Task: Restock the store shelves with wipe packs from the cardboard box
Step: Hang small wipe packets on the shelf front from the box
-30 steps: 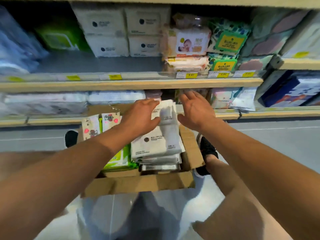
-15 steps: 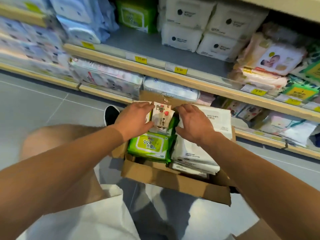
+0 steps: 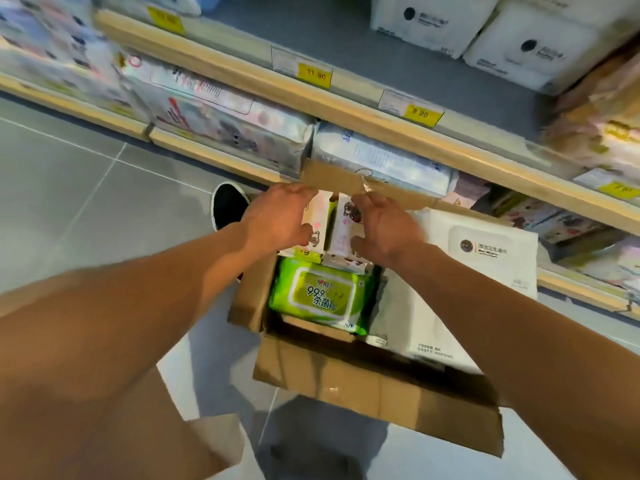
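Observation:
An open cardboard box (image 3: pixel 363 382) sits on the floor in front of the shelves. Inside lie a green wipe pack (image 3: pixel 320 296) on the left and large white wipe packs (image 3: pixel 485 265) on the right. At the box's far end stand two small white packs with pink cartoon prints. My left hand (image 3: pixel 277 220) grips the left small pack (image 3: pixel 317 221). My right hand (image 3: pixel 384 230) grips the right small pack (image 3: pixel 343 226). Both packs stand upright, side by side, just above the green pack.
Wooden-edged shelves (image 3: pixel 346 109) with yellow price tags (image 3: pixel 315 76) run across the back, stocked with white packs (image 3: pixel 526 46) above and wrapped bundles (image 3: pixel 225 109) below. A black shoe (image 3: pixel 227 206) rests on the grey tiled floor left of the box.
My right hand left the white packs and came over to the small cartoon packs. Both hands now hold one small pack each. The camera moved closer to the box.

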Demonstrator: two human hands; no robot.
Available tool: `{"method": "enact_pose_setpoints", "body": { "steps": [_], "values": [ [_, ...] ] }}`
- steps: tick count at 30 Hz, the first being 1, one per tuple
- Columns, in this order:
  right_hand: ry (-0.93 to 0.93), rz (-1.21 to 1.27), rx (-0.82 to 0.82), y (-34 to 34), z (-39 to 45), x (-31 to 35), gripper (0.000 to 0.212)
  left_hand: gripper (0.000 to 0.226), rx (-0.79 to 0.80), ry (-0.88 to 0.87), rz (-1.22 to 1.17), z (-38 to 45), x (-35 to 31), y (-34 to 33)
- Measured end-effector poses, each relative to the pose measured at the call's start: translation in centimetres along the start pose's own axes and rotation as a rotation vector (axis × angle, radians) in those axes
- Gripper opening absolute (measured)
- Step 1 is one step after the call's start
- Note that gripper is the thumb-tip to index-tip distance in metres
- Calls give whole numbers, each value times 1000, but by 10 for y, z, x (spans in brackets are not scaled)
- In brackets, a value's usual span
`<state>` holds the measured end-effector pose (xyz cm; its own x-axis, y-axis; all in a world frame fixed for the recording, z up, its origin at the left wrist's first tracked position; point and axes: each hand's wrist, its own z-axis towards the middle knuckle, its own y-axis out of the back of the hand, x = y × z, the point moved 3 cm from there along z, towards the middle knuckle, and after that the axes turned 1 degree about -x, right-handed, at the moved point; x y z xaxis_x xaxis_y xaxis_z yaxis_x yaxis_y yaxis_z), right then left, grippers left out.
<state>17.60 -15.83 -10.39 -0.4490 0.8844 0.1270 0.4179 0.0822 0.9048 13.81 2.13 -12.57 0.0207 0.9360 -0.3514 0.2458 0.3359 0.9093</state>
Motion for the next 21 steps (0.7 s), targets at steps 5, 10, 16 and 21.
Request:
{"method": "enact_pose_setpoints", "body": {
  "steps": [5, 10, 16, 21],
  "values": [
    [-2, -15, 51, -14, 21, -5, 87, 77, 60, 6, 32, 19, 15, -15],
    [-7, -124, -70, -8, 13, -2, 83, 73, -51, 14, 77, 16, 11, -12],
    [-22, 51, -109, 7, -3, -2, 32, 35, -177, 6, -64, -6, 0, 9],
    [7, 83, -209, 32, -46, 0, 20, 25, -278, 9, -82, -48, -19, 40]
  ]
}}
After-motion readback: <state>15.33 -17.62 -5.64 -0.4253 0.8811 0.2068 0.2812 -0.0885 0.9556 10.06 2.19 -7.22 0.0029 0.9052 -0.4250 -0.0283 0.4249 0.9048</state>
